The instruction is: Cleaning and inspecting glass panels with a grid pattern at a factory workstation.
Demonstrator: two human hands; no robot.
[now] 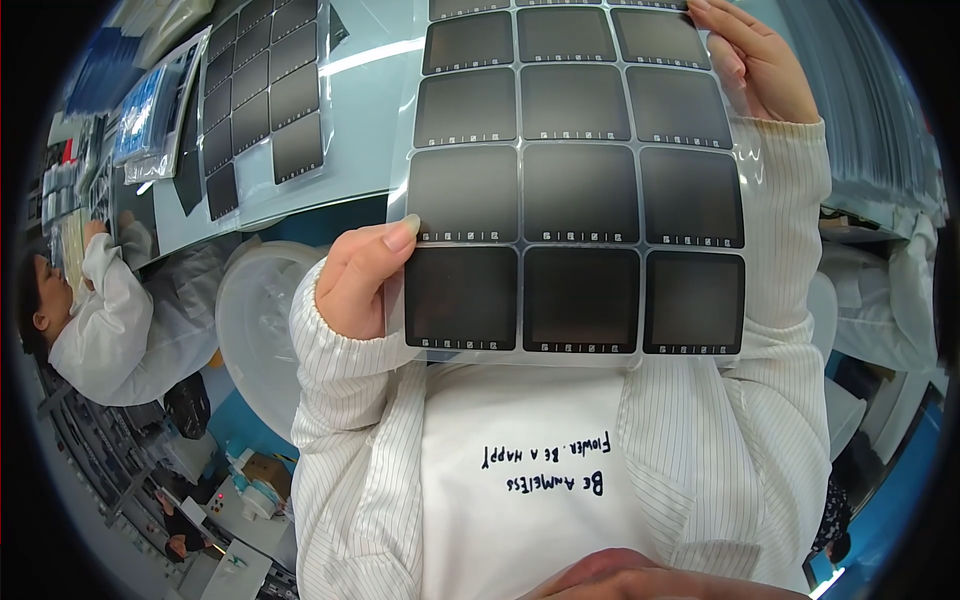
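Observation:
I hold up a clear plastic sheet carrying a grid of dark square panels, three across. My left hand pinches its lower left edge, thumb on the front of the sheet. My right hand grips the sheet's upper right corner. Both arms wear white pinstriped sleeves, and the sheet hangs close in front of my chest.
Another sheet of dark squares lies on the pale table at upper left, beside bagged items. A round white stool seat sits lower left. A person in a white coat works at the left; another white sleeve shows at right.

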